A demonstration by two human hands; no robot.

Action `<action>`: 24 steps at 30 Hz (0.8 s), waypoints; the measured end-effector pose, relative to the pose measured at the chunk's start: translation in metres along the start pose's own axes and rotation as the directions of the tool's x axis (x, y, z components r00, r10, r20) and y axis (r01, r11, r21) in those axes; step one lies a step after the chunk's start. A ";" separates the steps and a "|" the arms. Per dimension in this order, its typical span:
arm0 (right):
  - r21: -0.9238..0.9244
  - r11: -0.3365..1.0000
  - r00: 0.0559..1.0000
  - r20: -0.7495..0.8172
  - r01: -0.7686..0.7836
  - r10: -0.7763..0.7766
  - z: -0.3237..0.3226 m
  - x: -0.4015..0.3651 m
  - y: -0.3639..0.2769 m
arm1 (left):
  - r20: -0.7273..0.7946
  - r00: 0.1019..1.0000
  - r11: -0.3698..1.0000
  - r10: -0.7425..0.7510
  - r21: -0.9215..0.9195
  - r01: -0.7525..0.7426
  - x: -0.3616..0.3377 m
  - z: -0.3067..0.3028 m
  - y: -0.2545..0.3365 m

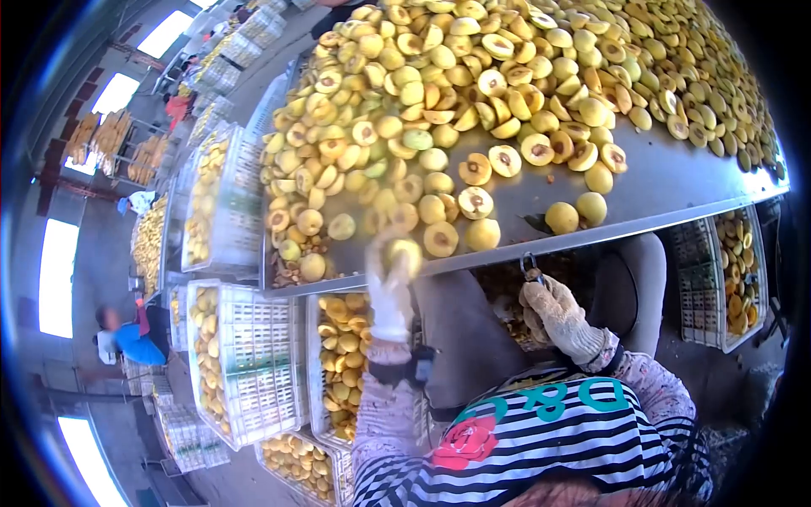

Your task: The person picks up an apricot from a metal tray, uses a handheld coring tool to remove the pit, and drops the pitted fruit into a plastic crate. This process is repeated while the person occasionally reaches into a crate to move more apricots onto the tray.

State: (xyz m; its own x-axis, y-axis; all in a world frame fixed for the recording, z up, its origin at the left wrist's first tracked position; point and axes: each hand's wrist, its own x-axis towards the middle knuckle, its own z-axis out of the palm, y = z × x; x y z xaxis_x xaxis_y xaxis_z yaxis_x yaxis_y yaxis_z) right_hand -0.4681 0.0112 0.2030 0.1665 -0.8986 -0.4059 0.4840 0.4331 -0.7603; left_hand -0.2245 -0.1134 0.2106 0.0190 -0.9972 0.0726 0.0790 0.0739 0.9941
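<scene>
My left hand [389, 291], in a white glove, is smeared by motion at the near edge of the metal table [642, 190]. A yellow peach [405, 256] sits in its fingers; blur hides whether it is whole or a half. Farther right, my right hand [557, 314], in a knobbly cream glove, is closed around a small tool with a metal loop [530, 264] at its tip. That loop points up toward the table edge. Halved peaches, several with the brown stone cavity showing, lie past both hands, among them a cut half [476, 202].
A large heap of peaches [524, 68] covers the table's far side. White crates of peach halves [342, 355] stand at my left, and another crate [705, 279] is at the right under the table edge. A person in blue [139, 342] is far left.
</scene>
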 end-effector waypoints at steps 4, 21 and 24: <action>-0.009 1.000 1.000 0.004 -0.024 0.024 0.003 0.002 0.003 | 0.054 0.926 0.192 0.375 0.972 -0.134 0.054 -0.080 -0.016; -0.196 0.977 0.987 0.119 -0.083 0.108 0.010 -0.005 -0.007 | 0.441 0.891 0.946 -0.110 -0.228 0.229 0.015 -0.010 0.009; -0.260 0.964 0.979 0.182 -0.046 0.095 0.022 -0.007 -0.020 | 0.477 0.853 0.771 -0.211 -0.455 0.445 -0.033 0.036 0.000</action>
State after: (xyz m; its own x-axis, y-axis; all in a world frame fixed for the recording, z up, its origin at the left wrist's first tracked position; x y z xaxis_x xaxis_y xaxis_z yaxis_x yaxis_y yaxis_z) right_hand -0.4596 0.0074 0.2322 0.3650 -0.8510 -0.3776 0.2356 0.4768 -0.8468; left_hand -0.2612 -0.0810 0.2115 -0.4756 -0.8728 -0.1097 0.5232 -0.3809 0.7624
